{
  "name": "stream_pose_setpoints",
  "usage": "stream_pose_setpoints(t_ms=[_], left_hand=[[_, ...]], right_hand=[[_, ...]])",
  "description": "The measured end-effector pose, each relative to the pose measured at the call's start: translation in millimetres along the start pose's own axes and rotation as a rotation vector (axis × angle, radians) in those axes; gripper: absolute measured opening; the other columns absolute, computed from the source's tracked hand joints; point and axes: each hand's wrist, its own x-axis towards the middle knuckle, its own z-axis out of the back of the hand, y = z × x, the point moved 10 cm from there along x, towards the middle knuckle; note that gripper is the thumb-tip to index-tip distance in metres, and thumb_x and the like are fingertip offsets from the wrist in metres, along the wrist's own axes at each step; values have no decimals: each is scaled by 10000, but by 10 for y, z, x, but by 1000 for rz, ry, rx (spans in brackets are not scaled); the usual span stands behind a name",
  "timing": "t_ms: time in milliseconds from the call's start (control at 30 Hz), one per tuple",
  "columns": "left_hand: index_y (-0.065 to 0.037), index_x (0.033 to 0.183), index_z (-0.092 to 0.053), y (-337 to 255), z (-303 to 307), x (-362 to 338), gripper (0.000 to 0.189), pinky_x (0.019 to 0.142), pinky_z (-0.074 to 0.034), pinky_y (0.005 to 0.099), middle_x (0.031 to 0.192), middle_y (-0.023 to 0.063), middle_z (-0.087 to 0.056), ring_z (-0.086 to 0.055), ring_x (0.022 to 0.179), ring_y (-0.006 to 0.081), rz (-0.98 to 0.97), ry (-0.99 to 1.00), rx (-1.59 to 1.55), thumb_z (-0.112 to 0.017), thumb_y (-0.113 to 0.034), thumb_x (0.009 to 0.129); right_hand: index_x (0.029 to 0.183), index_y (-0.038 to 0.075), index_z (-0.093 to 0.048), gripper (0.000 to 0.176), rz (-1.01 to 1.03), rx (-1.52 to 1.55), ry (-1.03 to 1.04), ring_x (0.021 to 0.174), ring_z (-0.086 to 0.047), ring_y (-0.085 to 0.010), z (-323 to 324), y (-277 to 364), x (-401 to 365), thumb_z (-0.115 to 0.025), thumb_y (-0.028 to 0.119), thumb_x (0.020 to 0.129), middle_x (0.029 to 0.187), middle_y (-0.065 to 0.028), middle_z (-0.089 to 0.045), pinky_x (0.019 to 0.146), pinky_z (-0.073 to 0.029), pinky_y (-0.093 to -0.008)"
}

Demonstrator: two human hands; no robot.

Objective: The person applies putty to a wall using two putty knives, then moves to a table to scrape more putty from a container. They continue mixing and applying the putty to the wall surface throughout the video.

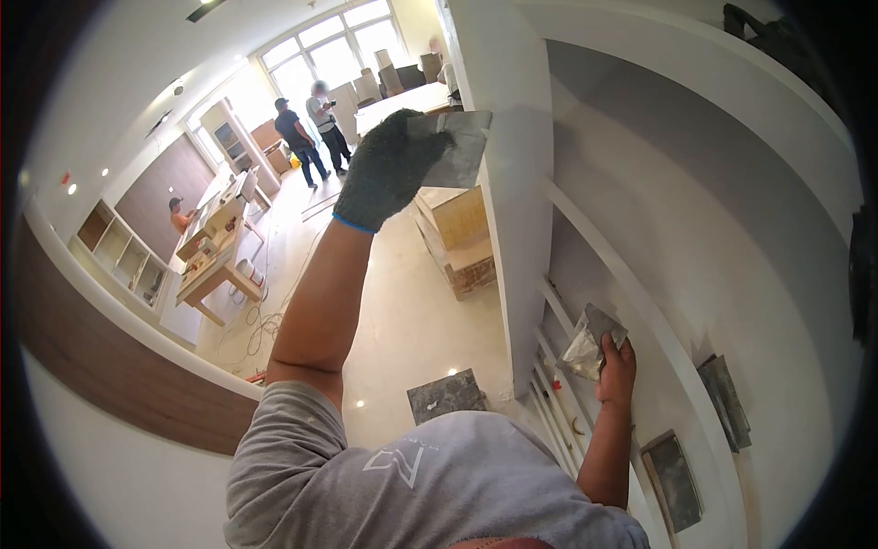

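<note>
Gloved left hand (pixel 389 169) has its fingers clamped on a flat grey steel plastering trowel (pixel 462 146), blade just past the fingertips against the white wall edge (pixel 512 229). Right hand (pixel 617 371) fingers grip a smaller plaster-smeared metal scraper (pixel 590 340).

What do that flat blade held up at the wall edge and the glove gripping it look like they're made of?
The blade looks like thin steel: it is flat and grey with a dull sheen, and seems smeared with pale filler. The glove looks like knitted fabric, dark speckled grey with a blue cuff edge. Whether it has a coating cannot be told.
</note>
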Motion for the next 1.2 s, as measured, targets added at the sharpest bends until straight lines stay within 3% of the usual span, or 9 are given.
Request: stream_pose_setpoints(t_ms=[33,133,233,333,467,500,600,800,1200], left_hand=[[5,1035,-612,99,-72,39,280,728,-489,287,896,57,-685,-585,781,106,15,34,-59,-687,-222,891],[7,1058,-618,215,-82,49,478,781,-523,391,931,197,-683,-672,865,313,43,19,-3,-672,-401,814],[7,1017,-610,83,153,-164,306,688,-499,311,832,99,-676,-629,747,156,88,-60,204,-706,-229,849],[-3,1019,-605,-138,142,-355,316,680,-506,334,804,130,-663,-650,738,223,-29,-75,129,-696,-250,845],[-25,1046,-598,-848,-164,-570,282,713,-525,387,862,166,-669,-654,804,320,-616,-1,457,-631,-259,892],[-22,1050,-598,-612,-230,-425,269,728,-530,419,910,179,-663,-650,859,328,-276,113,379,-619,-242,896],[-73,990,-652,-570,-278,-312,185,684,-554,385,912,127,-619,-656,766,293,-195,94,478,-561,-215,913],[-54,946,-651,-1061,-263,-254,193,662,-567,375,886,133,-629,-672,787,261,-812,-47,903,-542,-211,924],[-73,978,-656,-929,-36,-157,193,721,-547,400,964,140,-626,-651,861,285,-649,-62,965,-609,-240,891]], right_hand=[[1242,3,-554,341,0,-2,-6,1038,-597,-162,12,-8,6,-617,152,942,1150,-56,-635,930,-450,-310],[1243,3,-553,339,-4,-14,-26,1037,-598,-161,40,-23,6,-615,151,944,1151,-56,-635,930,-454,-311],[1256,1,-544,351,5,-11,-26,1050,-594,-162,17,5,24,-612,149,945,1166,-58,-629,938,-452,-312],[1276,-1,-530,367,-16,-4,0,1069,-585,-166,51,-59,24,-605,143,948,1188,-64,-619,949,-445,-314],[1288,-4,-519,374,-30,-52,-19,1074,-582,-168,60,-43,21,-596,136,950,1199,-68,-613,953,-442,-314],[1289,-5,-518,374,-23,-52,-19,1073,-583,-169,51,-33,22,-595,134,951,1199,-69,-613,952,-443,-313],[1237,-23,-541,336,-13,-64,-55,1057,-582,-173,68,-25,23,-590,148,952,1183,-86,-616,942,-446,-308],[1285,-14,-518,392,-34,-25,-43,1065,-588,-175,70,-35,7,-614,157,945,1186,-78,-618,938,-452,-316],[1266,-15,-530,378,-3,29,23,1051,-594,-171,-11,3,15,-621,154,940,1169,-72,-626,938,-450,-310]])
